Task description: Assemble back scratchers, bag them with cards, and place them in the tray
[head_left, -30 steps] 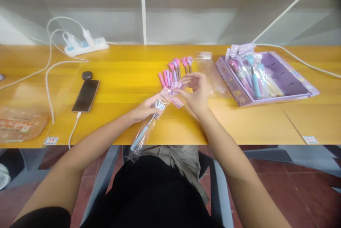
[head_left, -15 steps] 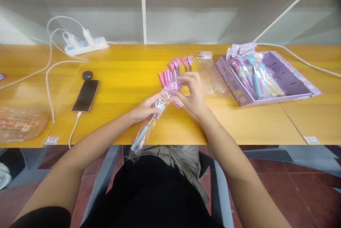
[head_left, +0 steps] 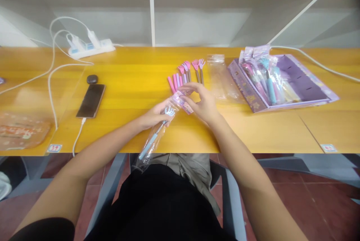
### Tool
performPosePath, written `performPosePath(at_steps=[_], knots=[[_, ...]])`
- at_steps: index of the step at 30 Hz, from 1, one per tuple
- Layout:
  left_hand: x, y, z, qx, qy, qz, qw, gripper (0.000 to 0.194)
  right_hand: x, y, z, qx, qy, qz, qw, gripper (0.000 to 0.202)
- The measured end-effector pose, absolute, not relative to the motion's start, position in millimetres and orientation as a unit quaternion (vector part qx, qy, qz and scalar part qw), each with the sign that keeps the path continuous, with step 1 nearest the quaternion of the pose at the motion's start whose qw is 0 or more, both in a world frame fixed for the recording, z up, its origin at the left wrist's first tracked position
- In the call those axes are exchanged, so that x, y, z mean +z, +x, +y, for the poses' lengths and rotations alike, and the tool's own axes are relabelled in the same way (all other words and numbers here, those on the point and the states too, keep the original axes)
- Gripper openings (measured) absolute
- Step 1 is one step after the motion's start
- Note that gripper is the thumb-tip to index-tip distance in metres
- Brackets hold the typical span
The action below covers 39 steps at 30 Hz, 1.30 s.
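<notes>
A clear plastic bag (head_left: 161, 130) slants down over the table's front edge with a blue hand-shaped scratcher (head_left: 149, 146) inside. My left hand (head_left: 157, 115) is closed round the bag near the scratcher's head. At the bag's top, my right hand (head_left: 200, 102) pinches the purple and pink printed card (head_left: 182, 102) between thumb and fingers. Just beyond lie several pink and purple handles (head_left: 174, 82) and scratcher heads (head_left: 185, 66), partly hidden by my right hand. Two more scratchers (head_left: 198, 70) lie to their right.
Flat clear bags (head_left: 221, 79) lie right of the scratchers, beside a purple box (head_left: 300, 79) with bagged scratchers. A phone (head_left: 90, 101), a small black object (head_left: 92, 79) and a white power strip (head_left: 92, 48) with cables occupy the left. White shelving (head_left: 197, 19) stands behind.
My right hand has moved down and slightly toward me with the top of the bag, uncovering more of the two scratchers' shafts. My left hand has barely moved.
</notes>
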State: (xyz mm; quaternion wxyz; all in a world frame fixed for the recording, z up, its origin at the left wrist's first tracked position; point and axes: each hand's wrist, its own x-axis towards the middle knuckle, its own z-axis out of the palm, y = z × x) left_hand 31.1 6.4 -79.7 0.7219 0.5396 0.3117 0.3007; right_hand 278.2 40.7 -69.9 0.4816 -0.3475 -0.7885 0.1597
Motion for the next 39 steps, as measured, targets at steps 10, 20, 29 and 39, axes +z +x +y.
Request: performPosePath(at_steps=[10,20,29,39], knots=[[-81.7,33.0,8.2,0.329,0.529,0.318,0.715,0.098,-70.6,275.5,41.3,0.175,-0.342,-0.769,0.512,0.027],[-77.3,33.0,7.3,0.325,0.535,0.324,0.710,0.093,-71.5,274.5,44.5,0.165,-0.371,-0.751,0.521,0.024],[-83.8,32.7,8.7,0.330,0.601,0.336,0.646,0.094,-76.2,276.6,50.3,0.353,-0.388,-0.680,0.512,0.019],[-93.0,30.2,7.8,0.349,0.753,0.329,0.450,0.102,-71.2,277.5,46.0,0.338,-0.396,-0.720,0.459,0.016]])
